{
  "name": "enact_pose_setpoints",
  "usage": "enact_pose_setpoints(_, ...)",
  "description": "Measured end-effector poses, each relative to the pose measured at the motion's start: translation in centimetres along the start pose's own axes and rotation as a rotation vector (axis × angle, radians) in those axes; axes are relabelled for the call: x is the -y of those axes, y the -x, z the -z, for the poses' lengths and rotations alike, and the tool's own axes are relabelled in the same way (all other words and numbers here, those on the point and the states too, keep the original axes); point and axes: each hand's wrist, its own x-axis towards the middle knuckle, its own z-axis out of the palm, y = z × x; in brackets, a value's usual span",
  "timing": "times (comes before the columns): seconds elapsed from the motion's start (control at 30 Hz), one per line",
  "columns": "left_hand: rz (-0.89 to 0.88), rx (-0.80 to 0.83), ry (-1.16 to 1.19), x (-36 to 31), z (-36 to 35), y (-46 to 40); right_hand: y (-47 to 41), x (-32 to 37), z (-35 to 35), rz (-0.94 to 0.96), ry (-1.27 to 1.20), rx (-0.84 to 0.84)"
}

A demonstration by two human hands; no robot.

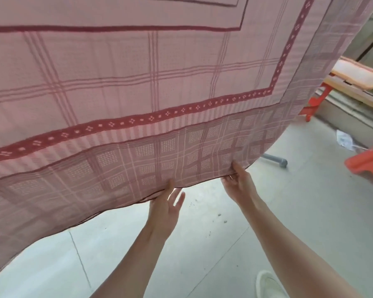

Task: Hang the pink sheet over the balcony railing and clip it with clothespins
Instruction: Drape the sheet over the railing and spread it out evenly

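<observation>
Nearest to us is our white shoe (267, 283) on the floor (202, 244), below our right forearm. Up from there, the pink sheet (138, 87) hangs spread out in front of us, filling most of the view; its long axis runs left to right and its lower hem slopes up toward the right. Our left hand (165, 208) meets that hem from below, thumb pressed on the cloth, the other fingers loosely spread and free of it. Our right hand (238, 183), just to the right of the left, pinches the hem between thumb and fingers. Right of the right hand, a grey pipe (276, 160) lies on the floor. Further right stand red plastic stools (366, 162), with wooden boards (357, 80) above them.
</observation>
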Motion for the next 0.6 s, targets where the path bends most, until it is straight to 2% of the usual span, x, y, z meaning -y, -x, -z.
enact_pose_setpoints(0.1, -0.021, 0.040, -0.085, 5.1, -2.5, -1.4, -2.5, 0.4, 0.6, -0.093, 0.041, 0.160)
enact_pose_setpoints(0.2, -0.102, 0.003, -0.109, 8.3, -5.1, -3.4, -5.1, 2.0, 1.2, -0.191, -0.055, 0.238)
enact_pose_setpoints(0.37, -0.292, -0.079, 0.021, 8.2, -7.1, -6.8, -10.2, 6.8, 2.4, -0.207, -0.284, 0.238)
enact_pose_setpoints(0.5, -0.404, -0.125, 0.065, 7.9, -7.7, -8.5, -14.3, 10.1, 2.4, -0.202, -0.313, 0.319)
enact_pose_setpoints(0.6, -0.470, -0.189, 0.099, 8.0, -8.6, -9.3, -16.0, 11.9, 2.9, -0.230, -0.330, 0.306)
